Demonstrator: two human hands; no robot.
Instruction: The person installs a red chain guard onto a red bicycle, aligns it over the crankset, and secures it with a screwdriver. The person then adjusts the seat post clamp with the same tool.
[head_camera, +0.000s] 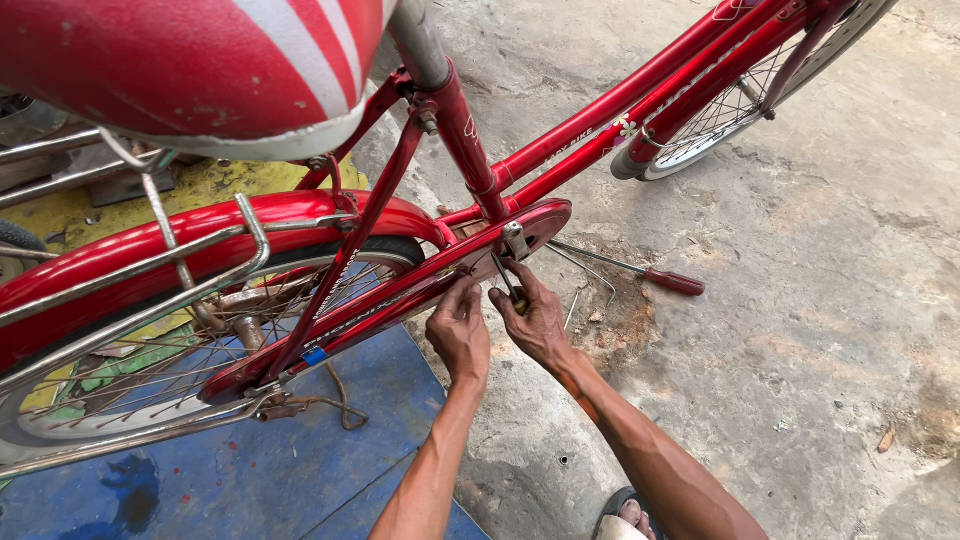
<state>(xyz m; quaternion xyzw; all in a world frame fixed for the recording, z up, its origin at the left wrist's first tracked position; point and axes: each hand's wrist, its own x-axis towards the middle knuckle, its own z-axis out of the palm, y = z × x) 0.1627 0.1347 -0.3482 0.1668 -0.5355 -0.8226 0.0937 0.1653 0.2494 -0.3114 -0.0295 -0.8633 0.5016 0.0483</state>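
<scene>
A red bicycle stands over a concrete floor, its red and white saddle close at the top left. My left hand rests against the lower edge of the red chain guard, fingers pressed to it. My right hand is closed on a small tool with a yellowish handle, its tip pointing up at a metal bracket at the guard's front end. Both forearms reach in from the bottom of the view.
A red-handled screwdriver lies on the concrete right of the guard, beside a bent wire piece. The rear wheel with its chrome rack sits left over a blue mat. A sandalled foot shows at the bottom.
</scene>
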